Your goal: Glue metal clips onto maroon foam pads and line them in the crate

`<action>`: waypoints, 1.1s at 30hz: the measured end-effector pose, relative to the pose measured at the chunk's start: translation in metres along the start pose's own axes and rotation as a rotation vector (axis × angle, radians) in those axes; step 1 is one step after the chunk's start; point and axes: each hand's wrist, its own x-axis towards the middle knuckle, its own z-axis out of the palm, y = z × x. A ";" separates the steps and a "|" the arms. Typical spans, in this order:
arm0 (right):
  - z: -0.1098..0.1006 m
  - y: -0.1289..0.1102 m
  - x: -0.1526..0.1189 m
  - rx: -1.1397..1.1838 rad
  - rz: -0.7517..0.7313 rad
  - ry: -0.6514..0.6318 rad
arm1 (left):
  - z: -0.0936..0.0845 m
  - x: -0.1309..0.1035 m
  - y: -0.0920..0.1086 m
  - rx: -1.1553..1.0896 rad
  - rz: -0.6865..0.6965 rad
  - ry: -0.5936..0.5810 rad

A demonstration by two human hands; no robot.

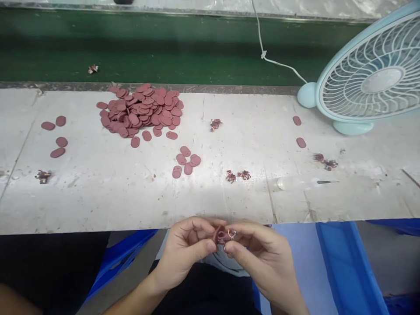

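Observation:
In front of the table's near edge, both hands meet over one small reddish-brown piece. My left hand (187,247) pinches an oval disc (217,235), tilted on its edge, between thumb and fingers. Closed on a small brown figurine (226,235) with a pale loop on it, my right hand (262,251) holds it against the disc; whether the two are joined I cannot tell. A loose group of several oval discs (188,168) lies beyond my hands. Two small figurines (231,176) lie to the right of that group.
Farther back is a large heap of discs (141,111). A light-blue fan (370,78) stands at the right, its white cord crossing a green belt (197,52). A clear-handled tool (298,183) lies at right. Part of another person's arm (16,302) shows lower left.

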 end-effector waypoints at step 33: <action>0.000 0.008 0.010 0.150 0.028 0.041 | 0.013 0.003 -0.008 0.114 0.119 0.152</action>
